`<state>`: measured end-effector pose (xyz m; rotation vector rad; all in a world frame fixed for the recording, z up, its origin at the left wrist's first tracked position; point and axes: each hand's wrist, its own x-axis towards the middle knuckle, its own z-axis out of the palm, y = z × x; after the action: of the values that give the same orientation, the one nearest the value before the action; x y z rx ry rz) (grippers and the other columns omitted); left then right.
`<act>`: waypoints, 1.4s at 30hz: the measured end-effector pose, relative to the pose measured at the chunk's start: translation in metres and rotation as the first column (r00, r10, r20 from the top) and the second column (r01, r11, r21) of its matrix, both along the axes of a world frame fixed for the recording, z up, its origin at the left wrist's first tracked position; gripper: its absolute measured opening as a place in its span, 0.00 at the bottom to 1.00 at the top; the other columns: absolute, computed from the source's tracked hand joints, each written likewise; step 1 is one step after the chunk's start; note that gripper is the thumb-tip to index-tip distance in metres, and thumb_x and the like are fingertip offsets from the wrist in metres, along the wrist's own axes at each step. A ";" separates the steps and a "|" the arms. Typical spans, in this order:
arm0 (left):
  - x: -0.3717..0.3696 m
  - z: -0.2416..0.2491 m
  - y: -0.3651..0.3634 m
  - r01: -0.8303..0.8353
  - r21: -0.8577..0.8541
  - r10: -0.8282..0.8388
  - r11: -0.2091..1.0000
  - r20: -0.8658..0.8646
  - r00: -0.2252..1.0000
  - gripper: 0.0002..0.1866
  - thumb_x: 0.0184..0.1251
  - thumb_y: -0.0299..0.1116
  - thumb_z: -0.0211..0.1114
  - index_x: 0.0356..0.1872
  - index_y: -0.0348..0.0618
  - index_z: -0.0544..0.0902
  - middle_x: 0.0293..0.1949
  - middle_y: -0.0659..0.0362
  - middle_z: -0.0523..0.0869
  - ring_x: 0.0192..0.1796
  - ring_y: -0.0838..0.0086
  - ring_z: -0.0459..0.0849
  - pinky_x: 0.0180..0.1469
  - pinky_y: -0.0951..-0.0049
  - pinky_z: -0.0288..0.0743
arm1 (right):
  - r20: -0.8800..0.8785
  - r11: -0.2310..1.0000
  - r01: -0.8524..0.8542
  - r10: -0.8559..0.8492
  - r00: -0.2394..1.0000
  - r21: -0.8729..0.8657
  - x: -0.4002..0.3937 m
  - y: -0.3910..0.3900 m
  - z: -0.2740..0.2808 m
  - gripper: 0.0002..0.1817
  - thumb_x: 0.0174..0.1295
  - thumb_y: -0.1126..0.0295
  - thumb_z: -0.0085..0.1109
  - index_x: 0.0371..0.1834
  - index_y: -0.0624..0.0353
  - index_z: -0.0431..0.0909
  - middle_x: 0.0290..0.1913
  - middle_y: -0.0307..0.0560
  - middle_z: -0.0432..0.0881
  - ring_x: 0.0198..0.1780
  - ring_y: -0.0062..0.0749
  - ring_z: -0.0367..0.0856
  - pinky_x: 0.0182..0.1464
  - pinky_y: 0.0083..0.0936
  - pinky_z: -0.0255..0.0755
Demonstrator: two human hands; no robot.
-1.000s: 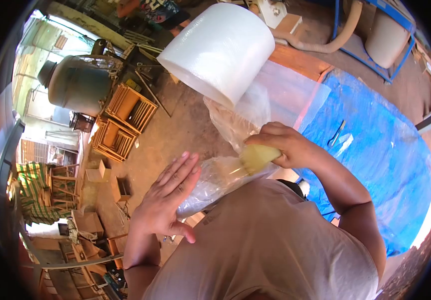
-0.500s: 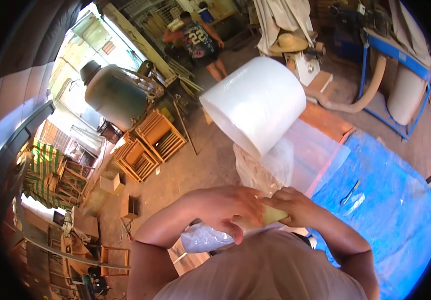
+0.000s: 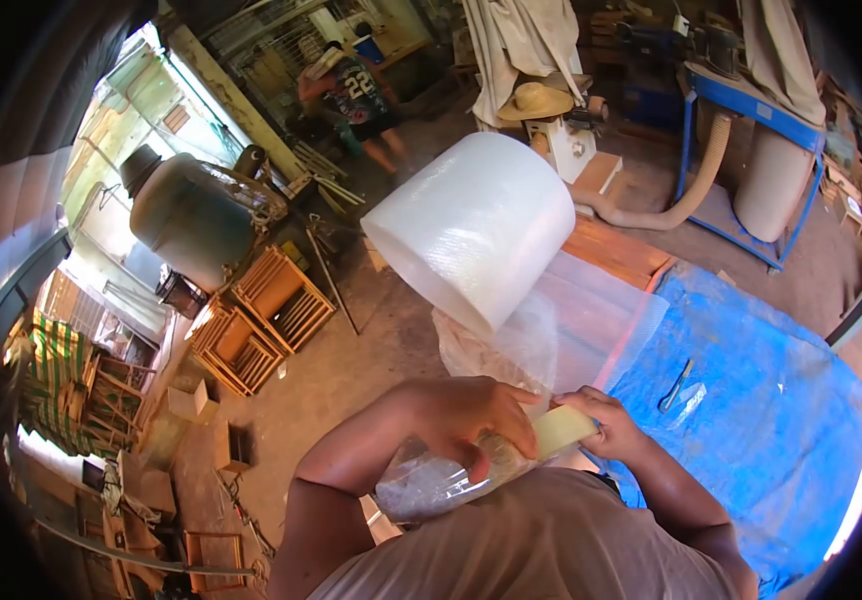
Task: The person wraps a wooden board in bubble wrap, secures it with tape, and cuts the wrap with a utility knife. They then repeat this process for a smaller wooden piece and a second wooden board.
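Observation:
Close to my body, my left hand (image 3: 476, 422) is curled over a clear plastic-wrapped bundle (image 3: 431, 485) and presses it near my shirt. A pale yellowish roll (image 3: 563, 428), which looks like tape, lies between my two hands. My right hand (image 3: 606, 420) grips the roll's right end with bent fingers. Beyond my hands, a large white roll of bubble wrap (image 3: 471, 225) rests on its side, with a crumpled clear plastic sheet (image 3: 511, 345) below it.
A blue tarp (image 3: 751, 410) covers the table at the right, with a small tool (image 3: 676, 387) on it. Wooden frames (image 3: 281, 300) and a large dark tank (image 3: 191, 220) stand left. A person (image 3: 359, 100) is at the back, near a straw hat (image 3: 534, 101).
The view has shifted, so the surroundings appear further left. More of the yellowish roll shows between my hands, and the plastic bundle is more exposed. The person at the back has changed posture slightly.

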<state>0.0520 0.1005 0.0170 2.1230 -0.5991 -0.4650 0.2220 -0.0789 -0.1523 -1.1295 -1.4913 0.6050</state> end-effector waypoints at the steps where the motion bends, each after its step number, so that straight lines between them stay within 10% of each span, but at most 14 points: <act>1: 0.003 0.000 0.002 0.005 -0.005 -0.005 1.000 0.001 1.000 0.53 0.47 0.81 0.49 0.52 0.37 0.82 0.51 0.51 0.86 0.59 0.54 0.81 0.72 0.39 0.51 | 0.081 0.999 0.018 -0.022 0.997 0.040 0.002 0.001 0.000 0.27 0.50 0.81 0.61 0.58 0.61 0.77 0.46 0.50 0.83 0.46 0.42 0.81 0.49 0.32 0.74; 9: 0.016 -0.018 0.003 -0.002 -0.031 -0.006 1.000 -0.265 0.964 0.56 0.43 0.83 0.47 0.54 0.35 0.81 0.55 0.49 0.84 0.63 0.55 0.78 0.75 0.41 0.41 | 0.371 0.993 0.017 -0.060 0.927 0.118 0.010 -0.001 0.009 0.37 0.37 0.82 0.61 0.60 0.54 0.78 0.41 0.50 0.77 0.45 0.47 0.77 0.49 0.36 0.72; 17: 0.013 -0.042 0.015 -0.029 -0.241 -0.059 0.970 -0.351 0.934 0.62 0.44 0.87 0.31 0.55 0.35 0.82 0.55 0.52 0.84 0.65 0.63 0.76 0.75 0.51 0.45 | -0.255 0.985 -0.050 0.007 0.967 -0.162 -0.008 -0.008 -0.034 0.31 0.52 0.80 0.64 0.64 0.61 0.71 0.55 0.52 0.78 0.58 0.40 0.78 0.59 0.32 0.71; 21: 0.016 -0.054 0.017 -0.102 -0.303 -0.008 0.947 -0.340 0.940 0.60 0.47 0.86 0.33 0.47 0.34 0.85 0.50 0.54 0.87 0.59 0.69 0.79 0.74 0.61 0.52 | -0.124 0.983 -0.018 -0.005 0.992 -0.181 -0.013 -0.014 -0.032 0.31 0.54 0.81 0.56 0.66 0.59 0.67 0.59 0.55 0.75 0.62 0.42 0.75 0.63 0.32 0.69; 24: 0.014 -0.077 0.019 -0.318 -0.491 0.063 0.811 -0.467 0.882 0.49 0.59 0.78 0.45 0.49 0.34 0.84 0.49 0.56 0.85 0.54 0.72 0.80 0.67 0.64 0.61 | -0.123 0.968 0.008 -0.040 0.992 -0.252 -0.010 -0.012 -0.024 0.33 0.52 0.79 0.55 0.66 0.59 0.66 0.62 0.58 0.73 0.62 0.50 0.74 0.63 0.37 0.68; 26: 0.020 -0.086 0.016 -0.600 -0.119 0.471 0.791 -0.507 0.722 0.33 0.65 0.58 0.64 0.53 0.35 0.81 0.48 0.60 0.84 0.49 0.77 0.79 0.58 0.70 0.69 | -0.065 0.982 0.016 -0.029 0.997 -0.189 -0.011 -0.012 -0.025 0.32 0.51 0.77 0.55 0.64 0.59 0.66 0.61 0.59 0.73 0.61 0.56 0.74 0.61 0.39 0.69; 31: 0.047 -0.090 -0.015 -0.520 -0.037 0.335 0.853 -0.726 0.601 0.32 0.55 0.51 0.73 0.52 0.33 0.81 0.45 0.59 0.84 0.49 0.79 0.78 0.52 0.74 0.72 | -0.075 0.954 -0.075 0.055 0.996 -0.291 -0.007 -0.016 -0.035 0.35 0.50 0.77 0.57 0.67 0.59 0.64 0.61 0.57 0.74 0.62 0.52 0.75 0.61 0.38 0.69; 35: 0.040 -0.098 -0.021 -0.520 -0.039 0.353 0.853 -0.691 0.631 0.23 0.60 0.44 0.71 0.48 0.35 0.84 0.42 0.59 0.87 0.46 0.78 0.81 0.50 0.73 0.74 | -0.675 0.887 -0.460 0.316 0.667 -0.038 0.044 -0.006 -0.118 0.37 0.61 0.58 0.65 0.72 0.56 0.62 0.58 0.46 0.78 0.60 0.33 0.75 0.60 0.30 0.71; 37: 0.028 -0.117 -0.023 -0.591 -0.382 0.143 0.710 -0.744 0.653 0.23 0.59 0.44 0.71 0.47 0.35 0.84 0.43 0.56 0.88 0.48 0.74 0.83 0.50 0.72 0.74 | -0.664 0.892 -0.162 -0.182 0.725 -0.421 0.079 -0.007 -0.199 0.35 0.64 0.47 0.61 0.69 0.55 0.67 0.52 0.43 0.80 0.52 0.30 0.79 0.55 0.30 0.74; 39: 0.019 -0.118 -0.023 -0.589 -0.404 0.168 0.700 -0.708 0.686 0.23 0.59 0.44 0.71 0.46 0.34 0.85 0.43 0.55 0.88 0.48 0.73 0.84 0.50 0.71 0.74 | -0.220 0.618 0.282 -0.609 0.762 -0.734 0.115 -0.005 -0.298 0.31 0.64 0.46 0.61 0.60 0.60 0.75 0.48 0.43 0.82 0.48 0.26 0.79 0.49 0.27 0.75; 42: 0.009 -0.113 -0.023 -0.570 -0.411 0.187 0.711 -0.671 0.717 0.22 0.58 0.44 0.71 0.43 0.34 0.85 0.41 0.53 0.88 0.46 0.71 0.85 0.49 0.71 0.75 | 0.398 0.354 0.724 -0.652 0.645 -0.593 0.176 -0.044 -0.499 0.34 0.58 0.46 0.66 0.57 0.64 0.75 0.47 0.59 0.85 0.51 0.45 0.84 0.53 0.35 0.76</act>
<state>0.0609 0.0777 -0.0960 1.3159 0.1065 -0.5574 0.3975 -0.1230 -0.6513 -2.2848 -0.6363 0.5147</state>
